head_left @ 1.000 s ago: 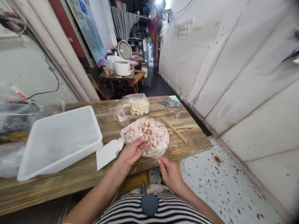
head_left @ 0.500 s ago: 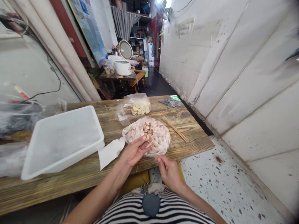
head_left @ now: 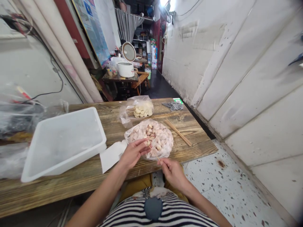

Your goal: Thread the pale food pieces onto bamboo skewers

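My right hand [head_left: 173,172] is closed in a pinch on the lower end of a thin wooden skewer [head_left: 155,154]. The skewer slants up and left to my left hand [head_left: 133,153], whose thumb and fingers close around a pale garlic clove [head_left: 148,143] at its tip. Both hands are over the near edge of a clear plastic bag of garlic cloves [head_left: 163,134], spread open on the table. Reddish, unpeeled-looking cloves lie in the middle of it. Behind, another plastic bag [head_left: 132,102] holds skewers threaded with pale slices or cloves.
A bundle of bare skewers [head_left: 178,132] lies right of the garlic on the wooden table [head_left: 113,126]. A white plastic tub [head_left: 63,143] and a white paper sheet [head_left: 112,156] are to the left. Crumpled dark plastic [head_left: 174,106] lies at the back right, near the table's edge.
My left fingers have curled in more around the clove, and the palm has turned downward. My right hand keeps its pinch on the skewer. The view has shifted slightly.
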Demonstrator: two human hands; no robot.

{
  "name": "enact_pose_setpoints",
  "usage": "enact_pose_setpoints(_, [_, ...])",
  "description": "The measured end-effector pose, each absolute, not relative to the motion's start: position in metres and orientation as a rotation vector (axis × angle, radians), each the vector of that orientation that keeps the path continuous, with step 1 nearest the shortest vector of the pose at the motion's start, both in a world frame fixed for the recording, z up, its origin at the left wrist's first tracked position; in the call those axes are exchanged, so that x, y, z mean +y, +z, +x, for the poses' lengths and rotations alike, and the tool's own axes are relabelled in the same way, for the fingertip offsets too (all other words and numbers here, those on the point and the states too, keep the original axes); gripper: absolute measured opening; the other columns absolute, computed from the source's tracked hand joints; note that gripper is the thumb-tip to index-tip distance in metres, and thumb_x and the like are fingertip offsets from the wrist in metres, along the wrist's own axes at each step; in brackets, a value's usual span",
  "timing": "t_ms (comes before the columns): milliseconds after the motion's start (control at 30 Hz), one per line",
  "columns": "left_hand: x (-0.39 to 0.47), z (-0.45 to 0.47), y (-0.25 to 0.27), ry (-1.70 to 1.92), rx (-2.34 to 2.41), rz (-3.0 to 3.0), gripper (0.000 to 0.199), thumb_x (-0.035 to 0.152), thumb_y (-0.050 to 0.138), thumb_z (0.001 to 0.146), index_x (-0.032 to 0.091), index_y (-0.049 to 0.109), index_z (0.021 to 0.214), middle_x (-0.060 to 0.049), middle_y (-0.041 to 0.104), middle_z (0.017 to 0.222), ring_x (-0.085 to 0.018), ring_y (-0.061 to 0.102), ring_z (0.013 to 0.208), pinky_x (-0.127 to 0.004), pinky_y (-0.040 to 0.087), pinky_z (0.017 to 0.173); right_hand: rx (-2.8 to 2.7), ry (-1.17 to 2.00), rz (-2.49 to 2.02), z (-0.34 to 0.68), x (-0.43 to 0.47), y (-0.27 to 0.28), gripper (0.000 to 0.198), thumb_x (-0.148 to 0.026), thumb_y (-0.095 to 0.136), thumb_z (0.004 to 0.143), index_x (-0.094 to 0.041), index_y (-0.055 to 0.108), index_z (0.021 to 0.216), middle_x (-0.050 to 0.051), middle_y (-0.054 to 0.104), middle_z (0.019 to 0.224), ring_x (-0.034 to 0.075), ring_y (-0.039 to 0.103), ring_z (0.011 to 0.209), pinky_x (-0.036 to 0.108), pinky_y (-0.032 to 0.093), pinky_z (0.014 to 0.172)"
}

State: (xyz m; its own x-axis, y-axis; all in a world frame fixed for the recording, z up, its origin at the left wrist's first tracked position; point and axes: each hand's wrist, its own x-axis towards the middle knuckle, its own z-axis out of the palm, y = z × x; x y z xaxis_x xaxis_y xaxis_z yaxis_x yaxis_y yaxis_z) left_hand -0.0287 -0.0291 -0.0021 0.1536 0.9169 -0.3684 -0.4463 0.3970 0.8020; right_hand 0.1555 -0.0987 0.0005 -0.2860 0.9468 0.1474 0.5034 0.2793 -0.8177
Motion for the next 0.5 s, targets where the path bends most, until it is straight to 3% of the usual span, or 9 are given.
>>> enact_pose_setpoints(233, [-0.025, -0.065, 0.024, 0.44, 0.895, 1.198, 0.031, 0.028, 0.068, 0.07, 0.012, 0.064, 0.097, -0.007, 0.069, 0.074, -0.015, 0.063, 0.069, -0.022, 0.046, 0.06, -2.171, 1.094, -1.203, 0.187, -0.098, 0.025, 0.026, -0.02, 0.038, 0.091, -0.016, 0.063, 0.084, -0.001, 0.057, 0.065, 0.01, 0.049, 0.058, 0.018, 0.035, 0.056])
enact_pose_setpoints(367, [-0.028, -0.061, 0.029, 0.307, 0.803, 1.296, 0.028, 0.03, 0.068, 0.069, 0.013, 0.067, 0.092, -0.006, 0.069, 0.078, -0.015, 0.061, 0.066, -0.023, 0.045, 0.058, -2.268, 1.157, -1.156, 0.194, -0.102, 0.031, 0.026, -0.02, 0.038, 0.092, -0.015, 0.063, 0.087, 0.001, 0.062, 0.073, 0.011, 0.053, 0.065, 0.018, 0.038, 0.06])
enact_pose_setpoints(500, [-0.035, -0.06, 0.03, 0.193, 0.73, 1.376, 0.022, 0.029, 0.069, 0.068, 0.012, 0.069, 0.082, -0.004, 0.066, 0.068, -0.013, 0.057, 0.06, -0.021, 0.043, 0.057, -2.354, 1.213, -1.062, 0.2, -0.11, 0.034, 0.026, -0.019, 0.038, 0.092, -0.016, 0.063, 0.088, 0.002, 0.063, 0.074, 0.011, 0.054, 0.065, 0.018, 0.039, 0.061])
